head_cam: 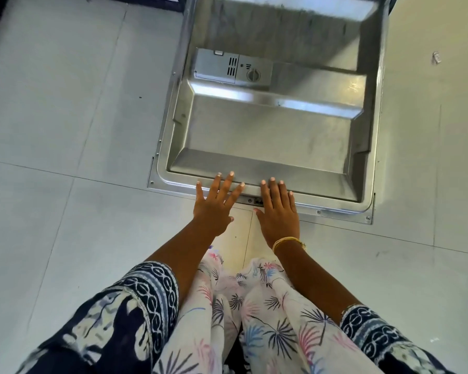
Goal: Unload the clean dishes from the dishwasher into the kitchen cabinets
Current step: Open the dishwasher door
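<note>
The dishwasher door (pixel 276 136) lies folded down flat in front of me, its steel inner face up. A grey detergent dispenser (pixel 233 67) sits on its upper left part. My left hand (pixel 214 203) lies with spread straight fingers on the door's near edge. My right hand (pixel 278 211), with a yellow bangle at the wrist, lies beside it, fingers straight over the same edge near the latch (pixel 257 201). Neither hand holds anything. No dishes or racks show in view.
Pale grey floor tiles (pixel 65 130) spread to the left and right of the door. A dark cabinet base (pixel 135 1) runs along the top left. My patterned trousers (pixel 254 319) and sleeves fill the bottom of the view.
</note>
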`<move>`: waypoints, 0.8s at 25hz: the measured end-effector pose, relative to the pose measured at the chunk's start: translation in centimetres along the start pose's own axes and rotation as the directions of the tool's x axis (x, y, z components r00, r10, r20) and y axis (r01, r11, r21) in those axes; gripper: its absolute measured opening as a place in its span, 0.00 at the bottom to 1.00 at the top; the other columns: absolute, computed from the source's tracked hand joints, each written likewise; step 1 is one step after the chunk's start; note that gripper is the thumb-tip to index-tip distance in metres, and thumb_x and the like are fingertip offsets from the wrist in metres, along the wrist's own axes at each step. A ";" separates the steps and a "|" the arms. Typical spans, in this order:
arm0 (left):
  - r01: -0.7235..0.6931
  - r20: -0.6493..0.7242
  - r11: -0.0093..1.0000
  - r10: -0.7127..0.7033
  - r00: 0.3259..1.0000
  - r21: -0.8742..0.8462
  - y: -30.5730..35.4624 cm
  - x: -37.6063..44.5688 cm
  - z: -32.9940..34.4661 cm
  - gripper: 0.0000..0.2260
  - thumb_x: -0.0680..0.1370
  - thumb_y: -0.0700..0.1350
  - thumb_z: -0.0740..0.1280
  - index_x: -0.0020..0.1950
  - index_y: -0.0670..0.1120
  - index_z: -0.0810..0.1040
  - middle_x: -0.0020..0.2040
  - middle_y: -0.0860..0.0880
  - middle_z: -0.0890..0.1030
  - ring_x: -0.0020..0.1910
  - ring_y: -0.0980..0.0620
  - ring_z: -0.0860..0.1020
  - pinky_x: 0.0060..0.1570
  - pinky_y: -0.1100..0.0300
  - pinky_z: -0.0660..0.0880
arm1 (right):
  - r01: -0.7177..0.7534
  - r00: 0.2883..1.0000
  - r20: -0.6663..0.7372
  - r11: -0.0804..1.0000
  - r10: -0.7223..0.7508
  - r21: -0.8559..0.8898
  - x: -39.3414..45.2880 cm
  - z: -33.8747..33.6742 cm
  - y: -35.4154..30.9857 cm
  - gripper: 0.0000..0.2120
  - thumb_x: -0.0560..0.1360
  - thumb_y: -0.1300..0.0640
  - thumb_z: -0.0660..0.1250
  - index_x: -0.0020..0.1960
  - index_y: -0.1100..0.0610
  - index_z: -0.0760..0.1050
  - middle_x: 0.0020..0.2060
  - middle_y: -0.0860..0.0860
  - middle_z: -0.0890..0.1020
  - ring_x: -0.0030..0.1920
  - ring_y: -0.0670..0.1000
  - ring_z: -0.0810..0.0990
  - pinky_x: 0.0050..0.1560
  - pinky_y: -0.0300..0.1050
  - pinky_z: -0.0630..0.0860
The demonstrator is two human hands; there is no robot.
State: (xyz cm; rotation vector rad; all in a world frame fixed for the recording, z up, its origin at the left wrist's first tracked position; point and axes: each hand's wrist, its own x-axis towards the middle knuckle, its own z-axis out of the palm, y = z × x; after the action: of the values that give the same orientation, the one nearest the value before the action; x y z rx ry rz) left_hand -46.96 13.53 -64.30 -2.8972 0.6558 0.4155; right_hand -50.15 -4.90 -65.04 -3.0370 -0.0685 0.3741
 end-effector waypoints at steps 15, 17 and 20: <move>0.068 0.016 0.994 -0.067 0.998 -0.086 -3.9 -10.3 -32.1 0.35 0.75 0.65 0.58 0.78 0.52 0.54 0.78 0.43 0.54 0.77 0.41 0.53 0.70 0.33 0.43 | 0.036 0.976 0.216 0.999 -0.038 0.010 -4.3 -33.4 -5.4 0.35 0.80 0.37 0.47 0.78 0.54 0.39 0.78 0.55 0.44 0.78 0.58 0.45 0.76 0.58 0.46; 0.077 -0.062 0.994 -0.083 0.995 -0.083 -5.1 -11.8 -36.7 0.34 0.74 0.65 0.59 0.77 0.51 0.59 0.77 0.43 0.60 0.76 0.40 0.58 0.69 0.32 0.50 | 0.057 0.978 0.202 0.998 -0.057 0.010 -5.0 -38.9 -6.5 0.35 0.80 0.38 0.47 0.78 0.54 0.39 0.78 0.55 0.43 0.78 0.58 0.45 0.76 0.58 0.47; 0.108 -0.069 0.990 -0.115 0.991 -0.095 -6.9 -12.8 -42.7 0.34 0.76 0.65 0.55 0.78 0.51 0.56 0.78 0.43 0.57 0.76 0.40 0.56 0.70 0.32 0.50 | 0.074 0.982 0.176 0.997 -0.071 -0.009 -5.3 -45.5 -8.1 0.35 0.80 0.38 0.48 0.78 0.55 0.40 0.78 0.55 0.44 0.78 0.58 0.46 0.76 0.59 0.49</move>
State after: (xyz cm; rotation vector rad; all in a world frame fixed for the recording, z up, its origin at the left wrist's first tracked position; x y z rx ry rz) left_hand -44.98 16.39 -19.39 -3.0304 0.4943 0.3336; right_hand -44.44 -0.50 -19.12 -2.9986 -0.1937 0.6378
